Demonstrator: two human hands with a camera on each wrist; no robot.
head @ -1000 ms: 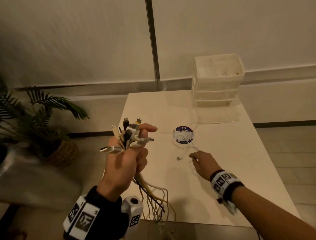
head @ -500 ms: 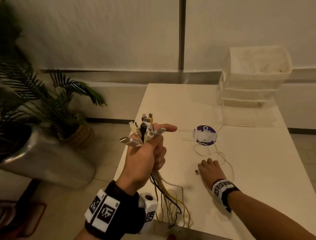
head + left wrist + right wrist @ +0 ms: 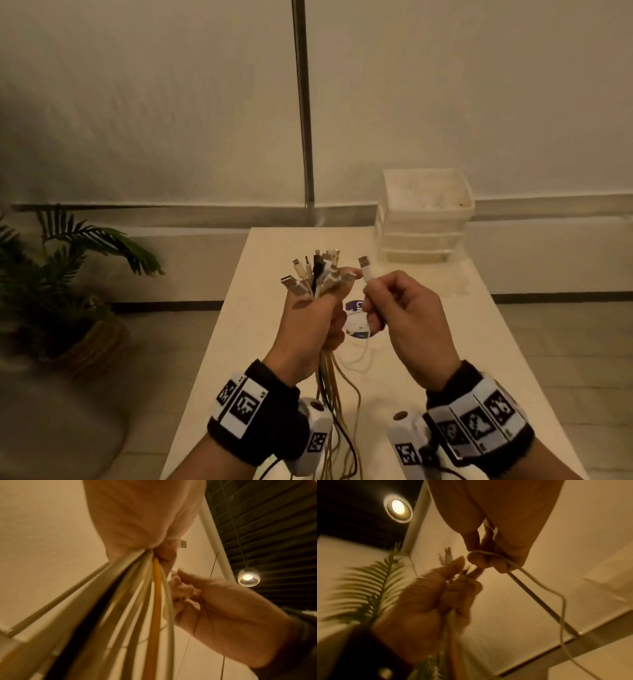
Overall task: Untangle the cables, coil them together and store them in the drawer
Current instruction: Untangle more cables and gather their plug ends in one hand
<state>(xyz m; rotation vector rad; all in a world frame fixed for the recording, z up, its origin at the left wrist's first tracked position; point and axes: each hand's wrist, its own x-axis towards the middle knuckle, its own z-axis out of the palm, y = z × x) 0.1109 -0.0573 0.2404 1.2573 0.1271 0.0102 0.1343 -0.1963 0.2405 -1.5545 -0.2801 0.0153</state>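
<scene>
My left hand [image 3: 310, 329] grips a bundle of cables [image 3: 317, 274] upright over the white table [image 3: 445, 342]; their plugs fan out above the fist and the white, yellow and black cords [image 3: 154, 601] hang below the wrist. My right hand [image 3: 397, 318] pinches a single white USB cable [image 3: 367, 270] just right of the bundle, plug pointing up. Its cord [image 3: 539, 585] trails down to the table. A stack of white plastic drawers [image 3: 424, 219] stands at the table's far right. In the left wrist view the right hand [image 3: 223, 608] sits close beside the cords.
A round purple and white disc [image 3: 356, 322] lies on the table behind my hands. A potted palm [image 3: 68, 274] in a woven basket stands on the floor to the left. A wall with a vertical metal strip [image 3: 303, 102] runs behind the table.
My right hand picked the white cable's plug end off the table and raised it beside the bundle. The left hand has kept its grip and shifted slightly toward centre.
</scene>
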